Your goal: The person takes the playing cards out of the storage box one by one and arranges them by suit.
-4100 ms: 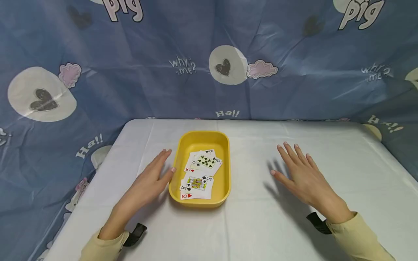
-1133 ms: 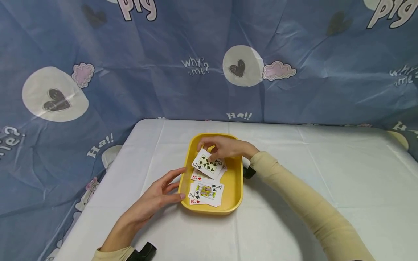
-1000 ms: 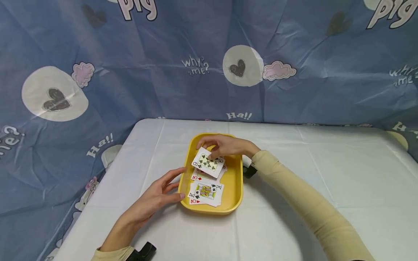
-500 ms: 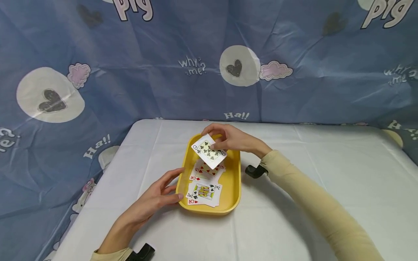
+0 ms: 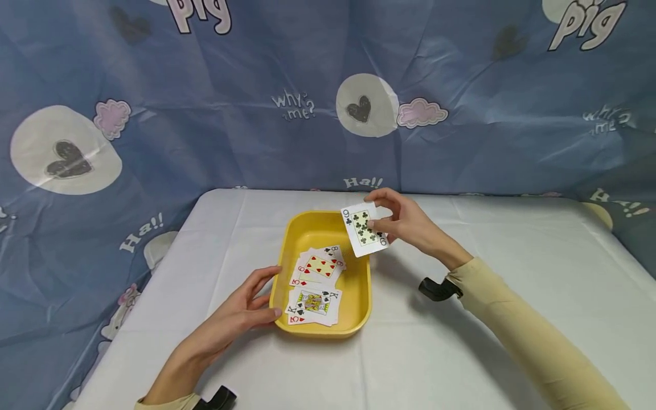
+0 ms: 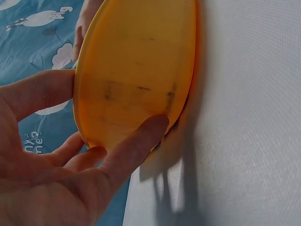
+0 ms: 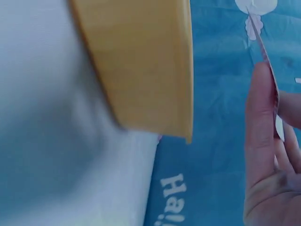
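My right hand [image 5: 410, 225] pinches a clubs playing card [image 5: 363, 232] between thumb and fingers, face up, over the right rim of the yellow tray [image 5: 361, 285]. In the right wrist view the card [image 7: 264, 52] shows edge-on between the thumb and fingertips. My left hand [image 5: 225, 319] is at the tray's left side, thumb and index finger spread along it. In the left wrist view the thumb lies against the tray's outer wall [image 6: 136, 70] and the index fingertip meets the rim. Two overlapping groups of cards lie in the tray, one topped by a hearts card [image 5: 320, 266], the other by a king of spades [image 5: 314, 303].
The tray stands on a white-covered table [image 5: 492, 239], left of its middle. Behind and at both sides hangs a blue printed cloth [image 5: 230, 114]. Black straps with camera mounts [image 5: 439, 289] are on both wrists.
My right hand has lifted the clubs card off the far group and carried it rightward to the tray's right rim, uncovering the hearts card. My left hand came to the tray's side and stayed there.
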